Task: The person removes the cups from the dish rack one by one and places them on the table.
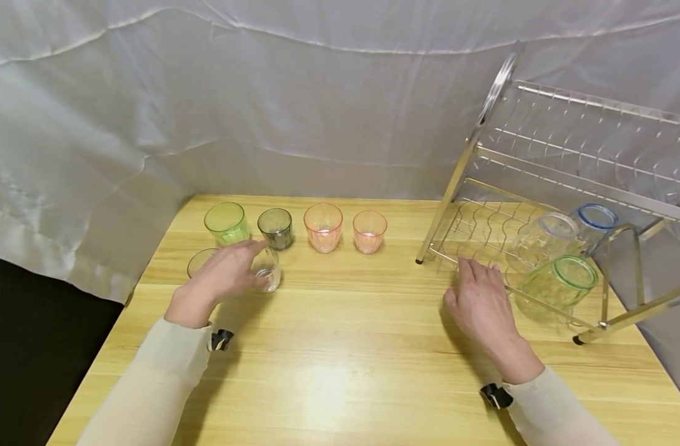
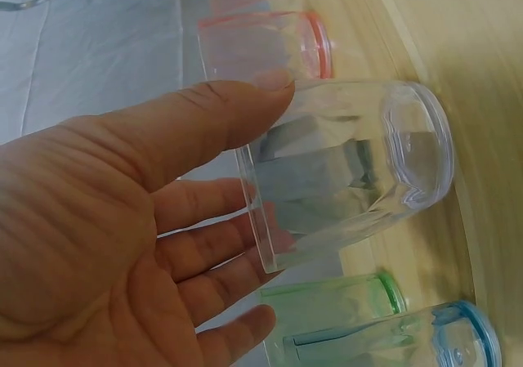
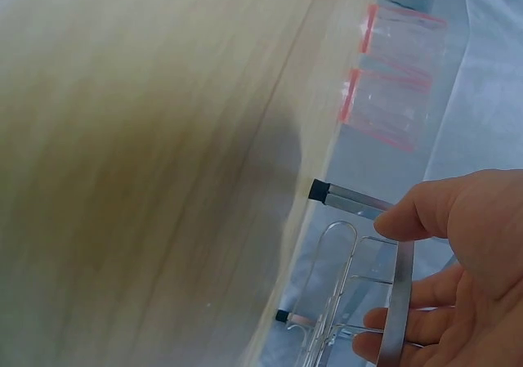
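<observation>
In the head view my left hand point(image 1: 223, 275) is at a clear drinking glass point(image 1: 269, 272) that stands upright on the table. The left wrist view shows the thumb along one side of this clear glass point(image 2: 343, 163) at its rim and the fingers round the other side. My right hand point(image 1: 482, 303) is at the front of a metal dish rack point(image 1: 451, 186). In the right wrist view its thumb lies on one side of the rack's rail point(image 3: 399, 302) and the fingers curl behind it.
Behind the left hand stand a green glass point(image 1: 227, 226), a dark grey glass point(image 1: 275, 229) and two pink glasses point(image 1: 324, 229). Another glass point(image 1: 197, 260) is partly hidden by the left hand. The rack's lower tier holds green-rimmed point(image 1: 563, 285), blue-rimmed point(image 1: 595, 220) and clear point(image 1: 549, 238) glasses.
</observation>
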